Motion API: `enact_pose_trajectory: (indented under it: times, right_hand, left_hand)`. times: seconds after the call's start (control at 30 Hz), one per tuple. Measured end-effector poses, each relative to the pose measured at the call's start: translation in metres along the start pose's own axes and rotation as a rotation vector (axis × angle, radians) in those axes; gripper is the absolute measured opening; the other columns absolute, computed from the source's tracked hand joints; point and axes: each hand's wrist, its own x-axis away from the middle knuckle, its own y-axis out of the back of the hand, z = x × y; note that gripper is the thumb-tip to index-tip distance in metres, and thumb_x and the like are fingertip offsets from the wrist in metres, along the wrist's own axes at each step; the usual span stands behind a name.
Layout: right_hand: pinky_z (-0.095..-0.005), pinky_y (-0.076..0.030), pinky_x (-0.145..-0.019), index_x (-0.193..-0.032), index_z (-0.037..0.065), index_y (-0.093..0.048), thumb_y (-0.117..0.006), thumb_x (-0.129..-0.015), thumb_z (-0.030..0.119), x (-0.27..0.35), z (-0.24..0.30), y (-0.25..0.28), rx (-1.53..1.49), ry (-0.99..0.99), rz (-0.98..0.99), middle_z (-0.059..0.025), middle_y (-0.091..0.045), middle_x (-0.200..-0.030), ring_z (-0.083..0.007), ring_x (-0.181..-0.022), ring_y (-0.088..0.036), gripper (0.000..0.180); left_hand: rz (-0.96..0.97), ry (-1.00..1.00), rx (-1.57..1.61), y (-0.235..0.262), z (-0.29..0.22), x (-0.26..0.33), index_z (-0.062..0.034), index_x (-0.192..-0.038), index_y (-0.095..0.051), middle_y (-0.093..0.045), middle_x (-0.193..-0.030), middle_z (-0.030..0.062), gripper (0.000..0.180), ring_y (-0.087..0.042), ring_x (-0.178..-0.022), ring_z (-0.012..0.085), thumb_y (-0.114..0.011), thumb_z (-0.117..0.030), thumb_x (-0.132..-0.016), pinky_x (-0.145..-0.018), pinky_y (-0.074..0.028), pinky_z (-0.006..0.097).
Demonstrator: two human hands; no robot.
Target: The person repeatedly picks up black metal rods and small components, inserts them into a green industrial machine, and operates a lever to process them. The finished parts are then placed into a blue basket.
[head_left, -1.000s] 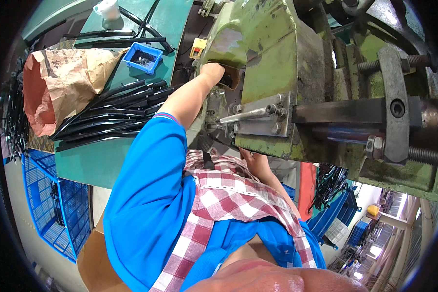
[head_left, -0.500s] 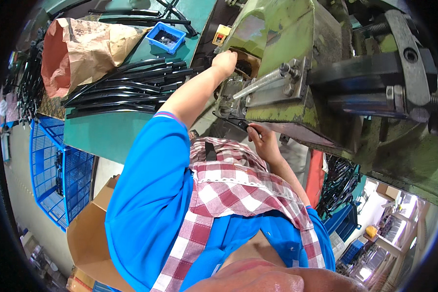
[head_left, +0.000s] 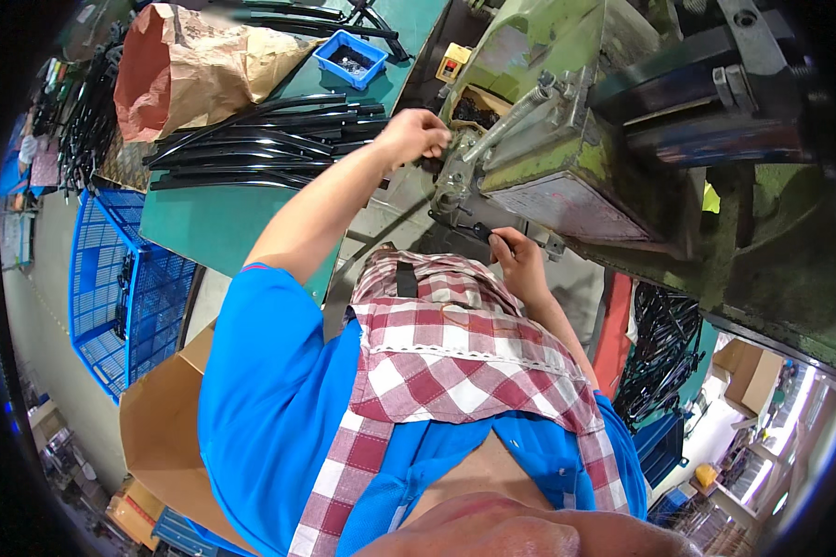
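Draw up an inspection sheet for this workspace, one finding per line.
Surface: green table, with black strips heaped on it.
Work items: slim black piece beside the green machine; open carton holding dark parts.
Clutter: crumpled paper bag and blue bin of small parts on the table.
Hands: right hand grips the black piece; left hand curled near the carton, contents unclear.
Cables: nothing seen for certain.
Surroundings: blue crate and cardboard box at the person's left.

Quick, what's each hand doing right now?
Left hand: partly curled near the green machine; can't tell if it holds something small.
Right hand: closed, holding a black piece.
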Motion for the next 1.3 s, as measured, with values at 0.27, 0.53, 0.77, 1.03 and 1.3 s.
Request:
enact_pose_trajectory:
  times: [0.27,0.53,0.77,1.03,1.3]
  right_hand:
    - [-0.0277,-0.045,-0.063,-0.102,0.004,-0.061,-0.059,-0.093,0.023,0.005,0.022,-0.001,0.013,-0.130,-0.102,-0.0042,-0.060,-0.071,-0.0115,-0.067,-0.056,0.021]
    - [-0.0239,-0.040,-0.060,-0.092,-0.002,-0.061,-0.053,-0.096,0.012,0.019,0.029,0.000,0.088,-0.170,-0.200,0.0007,-0.054,-0.067,-0.0076,-0.064,-0.048,0.016]
    - [-0.0221,-0.042,-0.061,-0.093,-0.004,-0.062,-0.055,-0.096,0.014,0.036,0.012,-0.008,0.091,-0.153,-0.278,0.0009,-0.056,-0.068,-0.0057,-0.065,-0.050,0.020]
    - [-0.0220,-0.039,-0.059,-0.091,-0.005,-0.060,-0.055,-0.096,0.016,0.045,0.001,-0.009,0.352,-0.012,-0.220,0.0019,-0.055,-0.068,-0.0051,-0.065,-0.046,0.022]
    - [-0.0221,-0.040,-0.060,-0.096,-0.005,-0.060,-0.054,-0.096,0.014,0.037,-0.002,-0.007,0.207,-0.096,-0.176,0.0008,-0.056,-0.069,-0.0053,-0.065,-0.048,0.019]
  left_hand:
    - [-0.933,-0.267,-0.618,0.083,0.001,-0.070,-0.0101,-0.124,-0.053,-0.059,-0.109,0.0189,0.053,-0.058,-0.095,0.0337,-0.074,-0.023,-0.076,-0.081,-0.049,0.044]
    - [0.047,-0.510,-1.090,-0.055,0.024,-0.122,-0.0056,-0.085,-0.070,-0.068,-0.092,0.0153,0.016,-0.065,-0.093,0.0328,-0.055,-0.007,-0.080,-0.081,-0.052,0.042]
    - [0.321,-0.283,-1.446,-0.073,0.025,-0.183,-0.0111,-0.106,-0.072,-0.068,-0.113,0.0102,0.026,-0.064,-0.108,0.0259,-0.051,-0.012,-0.090,-0.086,-0.053,0.037]
    - [0.080,-0.444,-1.337,-0.067,0.011,-0.150,-0.0085,-0.085,-0.074,-0.071,-0.091,0.0132,0.021,-0.070,-0.086,0.0273,-0.053,-0.013,-0.085,-0.074,-0.056,0.037]
    - [-0.102,-0.554,-1.182,-0.064,0.026,-0.147,-0.0044,-0.087,-0.065,-0.070,-0.084,0.0141,0.011,-0.069,-0.080,0.0305,-0.056,-0.008,-0.081,-0.068,-0.056,0.041]
